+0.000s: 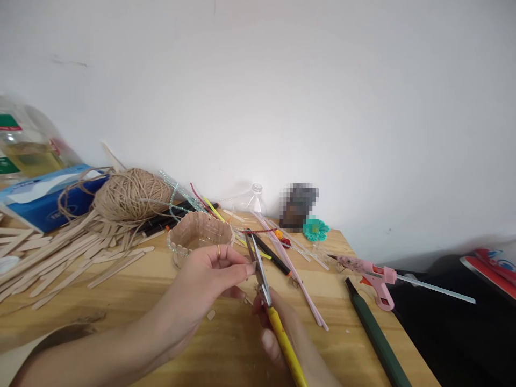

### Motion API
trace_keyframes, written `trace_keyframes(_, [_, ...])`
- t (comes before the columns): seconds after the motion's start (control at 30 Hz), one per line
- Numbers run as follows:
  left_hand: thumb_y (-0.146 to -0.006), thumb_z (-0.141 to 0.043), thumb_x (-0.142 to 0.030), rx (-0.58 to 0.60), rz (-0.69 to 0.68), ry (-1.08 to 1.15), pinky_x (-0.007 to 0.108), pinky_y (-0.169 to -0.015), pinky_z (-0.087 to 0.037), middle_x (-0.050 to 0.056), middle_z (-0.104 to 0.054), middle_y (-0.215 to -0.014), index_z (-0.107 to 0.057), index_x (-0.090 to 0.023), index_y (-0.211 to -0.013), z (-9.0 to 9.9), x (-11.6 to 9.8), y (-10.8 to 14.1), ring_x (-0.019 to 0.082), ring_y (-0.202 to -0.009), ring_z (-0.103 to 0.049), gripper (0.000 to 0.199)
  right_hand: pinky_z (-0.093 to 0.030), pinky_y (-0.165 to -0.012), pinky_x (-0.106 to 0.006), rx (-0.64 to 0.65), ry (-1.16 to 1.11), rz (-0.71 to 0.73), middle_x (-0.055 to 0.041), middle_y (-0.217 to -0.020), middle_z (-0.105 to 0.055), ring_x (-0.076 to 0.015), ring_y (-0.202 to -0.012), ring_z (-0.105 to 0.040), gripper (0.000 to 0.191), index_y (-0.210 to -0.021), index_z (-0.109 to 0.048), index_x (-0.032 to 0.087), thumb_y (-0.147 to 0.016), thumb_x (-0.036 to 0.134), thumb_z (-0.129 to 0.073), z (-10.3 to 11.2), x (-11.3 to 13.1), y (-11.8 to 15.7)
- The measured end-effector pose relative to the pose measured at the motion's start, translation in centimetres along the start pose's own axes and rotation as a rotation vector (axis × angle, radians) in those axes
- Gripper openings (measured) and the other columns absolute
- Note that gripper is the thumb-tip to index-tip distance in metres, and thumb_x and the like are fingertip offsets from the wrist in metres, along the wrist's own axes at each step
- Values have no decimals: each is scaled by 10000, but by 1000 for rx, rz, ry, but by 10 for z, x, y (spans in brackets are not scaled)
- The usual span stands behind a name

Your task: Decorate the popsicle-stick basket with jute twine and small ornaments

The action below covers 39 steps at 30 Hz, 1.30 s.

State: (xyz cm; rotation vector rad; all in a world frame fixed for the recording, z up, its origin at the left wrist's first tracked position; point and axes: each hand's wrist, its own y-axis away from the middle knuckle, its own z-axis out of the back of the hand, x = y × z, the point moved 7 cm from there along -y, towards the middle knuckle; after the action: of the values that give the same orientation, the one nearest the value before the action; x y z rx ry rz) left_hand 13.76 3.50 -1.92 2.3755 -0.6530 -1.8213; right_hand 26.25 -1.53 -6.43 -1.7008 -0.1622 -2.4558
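My right hand [278,333] grips a pair of scissors [278,330] with yellow handles, their metal blades pointing away from me and slightly apart. My left hand [217,274] is closed in a pinch right beside the blades. Whatever sits between its fingertips is too small to make out. Just beyond my left hand stands a small round basket [201,226] walled with rounded wooden pieces. A tiny wooden offcut [211,315] lies on the table below that hand.
Craft sticks [68,263] and a twine ball [131,194] lie left, near a blue tissue pack [52,201]. A clear bottle top [253,199], pink straws [296,274] and a teal flower [316,230] lie behind. Right are a pink glue gun [377,277] and dark green tool [374,333].
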Motion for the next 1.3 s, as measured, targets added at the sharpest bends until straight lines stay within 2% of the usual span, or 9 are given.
trace_keyframes(0.47, [-544, -774, -250, 33, 26, 46, 184, -508, -434, -23, -591, -599, -618, -138, -590, -3, 3, -1, 93, -582, -522, 198, -250, -505, -258, 25, 19, 28, 36, -659, -372, -113, -576, -305, 612, -748, -398, 208, -718, 819, -385, 0, 12, 0])
trace_keyframes(0.63, [-598, -754, -239, 67, 27, 48, 197, -531, -457, -17, -606, -657, -622, -143, -651, -2, 5, -4, 94, -604, -537, 172, -273, -504, -255, 22, 32, 28, 29, -661, -380, -120, -585, -325, 584, -737, -393, 209, -752, 793, -369, 0, 12, 0])
trace_keyframes(0.9, [-591, -748, -210, 61, 25, 68, 191, -512, -468, -1, -631, -712, -629, -153, -702, 0, 6, -7, 116, -670, -553, 172, -254, -492, -251, 27, 71, 18, 31, -654, -346, -126, -591, -303, 585, -736, -381, 214, -747, 798, -360, 0, 9, 0])
trace_keyframes(1.3, [-599, -736, -190, 40, 18, 51, 198, -530, -466, -11, -643, -676, -652, -152, -677, 1, 6, -9, 106, -647, -557, 121, -287, -493, -248, -1, 114, -1, 33, -637, -362, -127, -576, -328, 542, -736, -370, 222, -778, 762, -362, 0, 2, 0])
